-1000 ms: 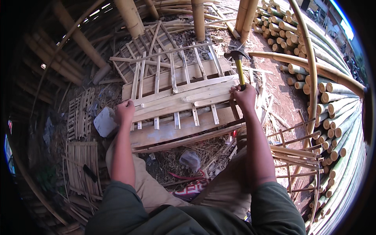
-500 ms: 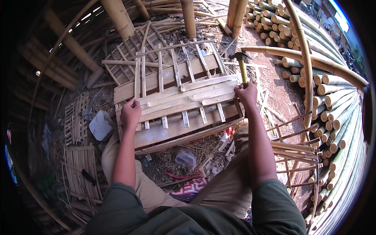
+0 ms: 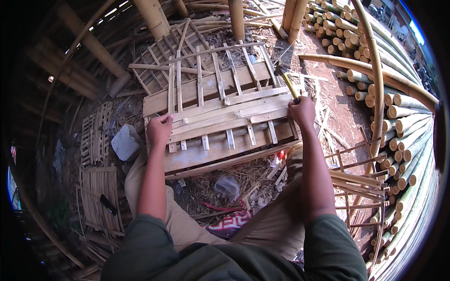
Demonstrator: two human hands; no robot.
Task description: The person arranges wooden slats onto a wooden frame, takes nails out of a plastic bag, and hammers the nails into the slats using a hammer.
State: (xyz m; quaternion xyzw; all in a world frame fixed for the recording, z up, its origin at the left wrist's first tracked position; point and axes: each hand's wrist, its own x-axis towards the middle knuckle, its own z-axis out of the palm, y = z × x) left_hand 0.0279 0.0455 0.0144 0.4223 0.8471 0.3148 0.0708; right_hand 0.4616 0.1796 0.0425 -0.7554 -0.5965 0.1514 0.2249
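Note:
A slatted wooden frame (image 3: 220, 86), made of thin strips crossed by wider boards, lies on a low wooden bench (image 3: 201, 160) between my knees. My left hand (image 3: 159, 130) is closed in a pinch at the left ends of the crossing boards; what its fingertips hold is too small to make out. In my right hand (image 3: 303, 112), at the frame's right end, is a claw hammer (image 3: 291, 85) with a yellow and black handle. Its dark head points up and to the left, above the frame's far right corner.
Bamboo poles (image 3: 403, 124) are stacked along the right. Another slatted panel (image 3: 164, 58) lies beyond the bench. A pale block (image 3: 127, 143) and more slatted panels (image 3: 99, 187) sit at the left. A clear plastic bag (image 3: 227, 187) rests among shavings below.
The hammer has tilted to the left, its head now lower. My left hand has turned at the frame's left end, its pinched fingers now pointing more to the right. The view has shifted slightly.

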